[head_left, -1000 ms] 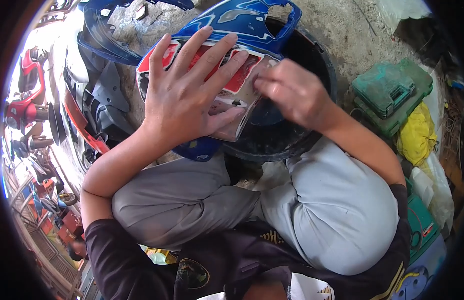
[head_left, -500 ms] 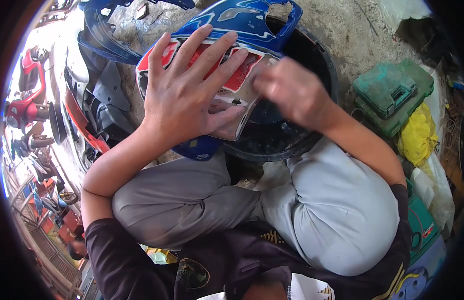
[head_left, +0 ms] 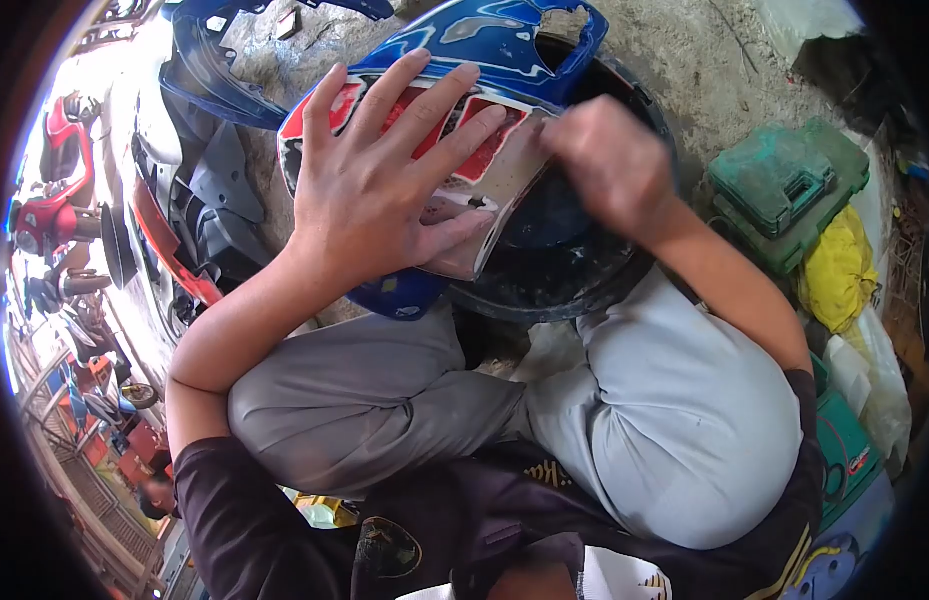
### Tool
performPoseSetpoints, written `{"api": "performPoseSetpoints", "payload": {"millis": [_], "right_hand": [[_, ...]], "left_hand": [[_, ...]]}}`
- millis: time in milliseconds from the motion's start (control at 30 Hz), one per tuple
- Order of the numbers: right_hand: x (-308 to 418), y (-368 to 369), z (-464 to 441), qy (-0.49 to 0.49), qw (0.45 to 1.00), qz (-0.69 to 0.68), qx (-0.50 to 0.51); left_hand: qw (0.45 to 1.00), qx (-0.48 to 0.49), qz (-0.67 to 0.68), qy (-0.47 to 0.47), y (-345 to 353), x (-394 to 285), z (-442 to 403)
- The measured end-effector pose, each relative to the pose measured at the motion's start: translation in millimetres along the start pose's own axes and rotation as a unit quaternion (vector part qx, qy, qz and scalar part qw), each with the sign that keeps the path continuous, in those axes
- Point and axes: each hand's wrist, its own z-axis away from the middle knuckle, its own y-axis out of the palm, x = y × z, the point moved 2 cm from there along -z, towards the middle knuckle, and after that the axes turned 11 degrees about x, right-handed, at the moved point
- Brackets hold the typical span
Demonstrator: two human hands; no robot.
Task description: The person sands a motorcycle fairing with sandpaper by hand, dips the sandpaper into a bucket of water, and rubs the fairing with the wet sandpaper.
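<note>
My left hand lies spread over a curved panel with red, white and bare grey-beige patches, its fingers apart. A blue panel section with sanded-looking pale streaks extends behind it. Below the panel is a round black tub. My right hand is closed and blurred by motion at the panel's right edge, over the tub. Whatever its fingers may pinch is hidden.
Green tool cases and a yellow bag lie to the right. Dark and blue fairing parts are at the left, with a red motorcycle beyond. Part of another person shows at lower left.
My right hand has moved slightly up and to the right along the panel's edge. My left hand stays spread on the panel, with both shifted very slightly in view.
</note>
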Motion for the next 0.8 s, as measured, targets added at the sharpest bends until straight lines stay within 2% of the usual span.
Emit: {"api": "performPoseSetpoints", "payload": {"millis": [33,133,167,267,300,400,467,500,633,733,800], "right_hand": [[-10,-2,-2,0.073,0.995,-0.062,-0.034],[16,-2,0,0.021,0.997,-0.066,0.03],[19,-1,-3,0.013,0.997,-0.079,0.014],[-12,-7,-1,0.12,0.989,-0.085,-0.021],[-7,-8,-1,0.078,0.996,-0.051,-0.014],[20,-2,-3,0.003,0.996,-0.088,0.024],[-3,-8,-2,0.06,0.996,-0.056,0.028],[-8,-8,-4,0.081,0.993,-0.086,-0.01],[11,-5,-2,0.027,0.994,-0.101,0.031],[-12,-10,-10,0.141,0.984,-0.101,-0.038],[-6,-15,-9,0.126,0.987,-0.104,-0.008]], "left_hand": [[1.0,-0.002,0.002,-0.002,1,0,1],[1.0,-0.005,0.005,-0.006,1,-2,0],[1.0,-0.003,0.005,-0.006,1,-3,0],[1.0,0.002,0.0,-0.007,0,-3,0],[1.0,0.002,0.003,-0.007,1,-4,0],[1.0,0.003,0.002,-0.006,0,-1,0],[1.0,0.005,-0.001,-0.01,-1,-1,-1],[1.0,0.006,0.001,-0.009,0,-1,0],[1.0,0.002,0.0,-0.008,0,-1,0],[1.0,0.002,0.001,-0.006,1,-1,1],[1.0,-0.001,0.0,-0.006,0,-1,0]]}}
